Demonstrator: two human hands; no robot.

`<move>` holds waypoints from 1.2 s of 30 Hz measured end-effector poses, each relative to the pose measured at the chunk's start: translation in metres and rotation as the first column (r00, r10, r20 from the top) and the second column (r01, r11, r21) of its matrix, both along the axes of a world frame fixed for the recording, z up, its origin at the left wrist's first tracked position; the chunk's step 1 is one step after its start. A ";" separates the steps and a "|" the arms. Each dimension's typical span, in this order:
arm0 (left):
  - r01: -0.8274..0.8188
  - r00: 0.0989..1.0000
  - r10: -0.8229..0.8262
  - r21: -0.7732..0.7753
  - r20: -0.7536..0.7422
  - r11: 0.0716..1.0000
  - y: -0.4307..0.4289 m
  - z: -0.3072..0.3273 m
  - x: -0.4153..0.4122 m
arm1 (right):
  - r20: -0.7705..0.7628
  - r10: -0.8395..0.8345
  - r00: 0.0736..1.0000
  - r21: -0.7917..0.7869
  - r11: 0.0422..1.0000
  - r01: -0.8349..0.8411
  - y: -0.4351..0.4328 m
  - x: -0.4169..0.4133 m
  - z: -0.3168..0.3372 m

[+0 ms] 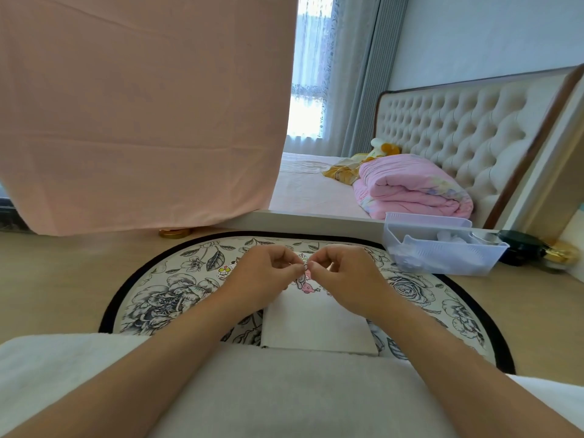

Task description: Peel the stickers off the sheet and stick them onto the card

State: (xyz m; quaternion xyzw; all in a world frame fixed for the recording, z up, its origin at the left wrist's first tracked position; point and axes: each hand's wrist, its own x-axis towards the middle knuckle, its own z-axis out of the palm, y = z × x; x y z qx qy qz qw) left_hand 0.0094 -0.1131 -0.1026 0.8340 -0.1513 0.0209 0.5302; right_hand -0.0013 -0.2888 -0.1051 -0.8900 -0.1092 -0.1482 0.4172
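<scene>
A white card lies on a round floral mat in front of me. Small cartoon stickers sit at the card's far edge, and another sticker piece lies on the mat to the left. My left hand and my right hand meet above the card's far end. Both pinch a small sticker between thumb and fingertips. The sticker sheet is mostly hidden behind my hands.
A clear plastic bin with small items stands at the right on a wooden surface. A dark round jar with a gold lid is beside it. A pink cloth hangs at the left. A bed with a pink quilt lies beyond.
</scene>
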 end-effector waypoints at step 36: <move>0.024 0.998 -0.014 -0.152 0.069 0.988 0.004 -0.006 0.000 | -0.204 0.103 0.974 0.389 0.921 -0.016 0.002 -0.010 0.011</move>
